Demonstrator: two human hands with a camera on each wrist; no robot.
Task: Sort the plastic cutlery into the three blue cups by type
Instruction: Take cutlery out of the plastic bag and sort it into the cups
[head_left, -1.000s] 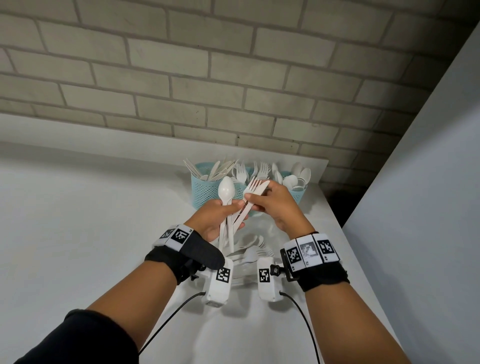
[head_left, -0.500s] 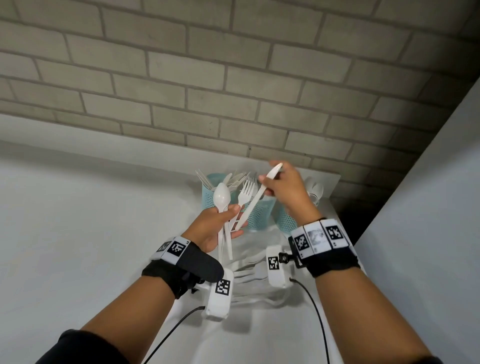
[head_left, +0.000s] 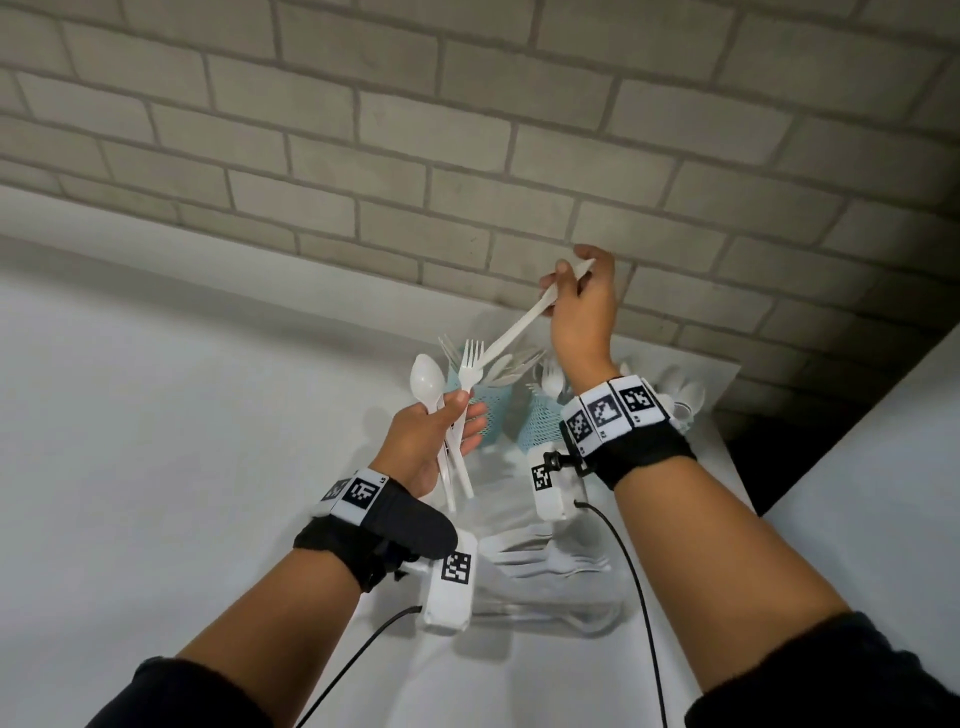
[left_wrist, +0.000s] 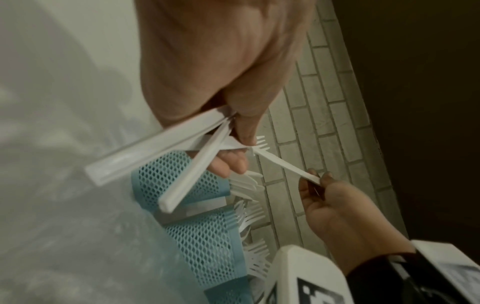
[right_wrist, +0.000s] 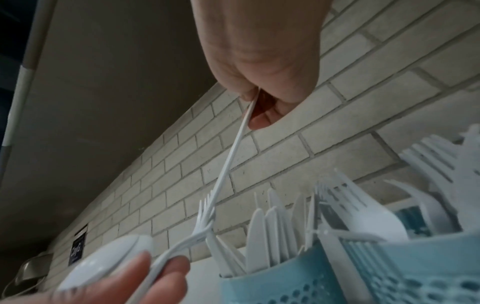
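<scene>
My left hand (head_left: 457, 415) grips a white spoon (head_left: 427, 384) and a white fork (head_left: 470, 364) by their handles, heads up, just in front of the cups. My right hand (head_left: 566, 280) pinches one end of a white knife (head_left: 522, 326), lifted over the cups, its lower end above the left blue cup (head_left: 491, 410) of knives. The middle blue cup (head_left: 540, 423) holds forks. The third cup, with spoons (head_left: 688, 395), is mostly hidden behind my right wrist. In the right wrist view the knife (right_wrist: 233, 152) slants down past the fork (right_wrist: 205, 214) toward the knife cup (right_wrist: 280, 283).
A pile of loose white cutlery (head_left: 545, 551) lies on the white table (head_left: 156, 467) between my forearms. A grey brick wall (head_left: 467, 130) rises right behind the cups. A white panel (head_left: 883, 467) bounds the right side, with a dark gap beside it.
My right hand has drawn the knife out of the bunch in my left hand and raised it up toward the wall. The left hand still holds the spoon and fork.
</scene>
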